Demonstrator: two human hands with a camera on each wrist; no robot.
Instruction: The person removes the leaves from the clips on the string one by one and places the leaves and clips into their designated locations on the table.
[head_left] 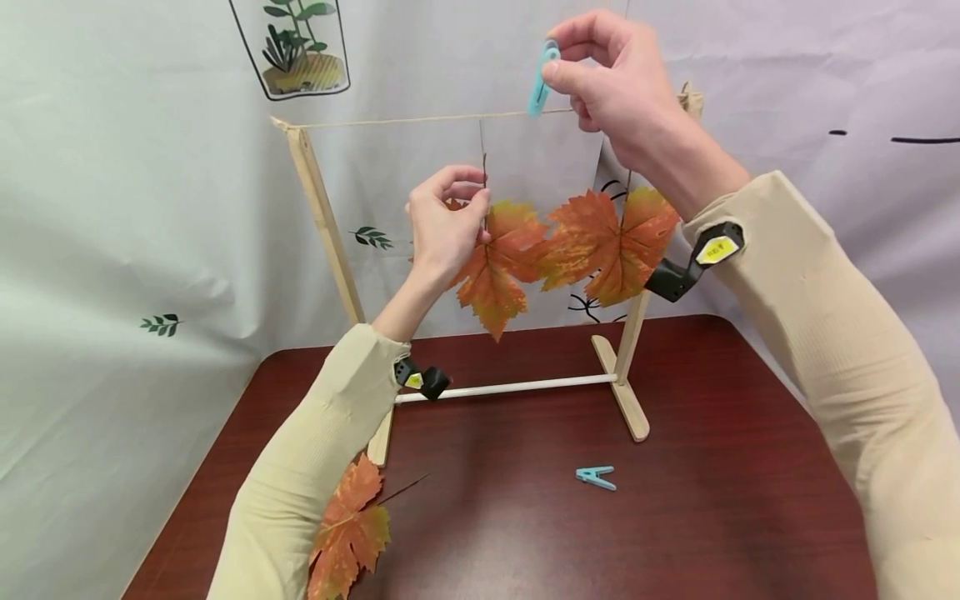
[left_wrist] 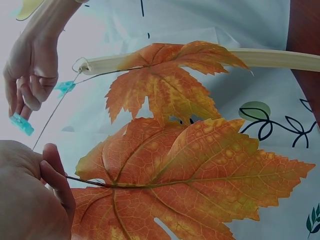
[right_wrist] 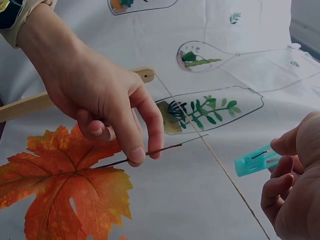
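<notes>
My left hand [head_left: 444, 218] pinches the dark stem [right_wrist: 165, 149] of an orange maple leaf [head_left: 491, 279] just below a twine line [head_left: 390, 122]. The thin tip of that stem crosses the twine in the right wrist view. Higher up, my right hand [head_left: 626, 87] holds a light blue clothespin [head_left: 538, 87] between thumb and fingers, close to the twine. A second orange leaf [head_left: 611, 246] hangs beside the first, to its right. At that leaf's stem, another blue clothespin [left_wrist: 65, 87] sits on the line in the left wrist view.
Wooden posts [head_left: 322, 217] carry the twine, with a white bar [head_left: 525, 387] low between them. On the dark red table [head_left: 495, 517] lie another blue clothespin [head_left: 596, 477] and an orange leaf [head_left: 348, 533], partly behind my left sleeve. A printed white cloth [head_left: 180, 208] hangs behind.
</notes>
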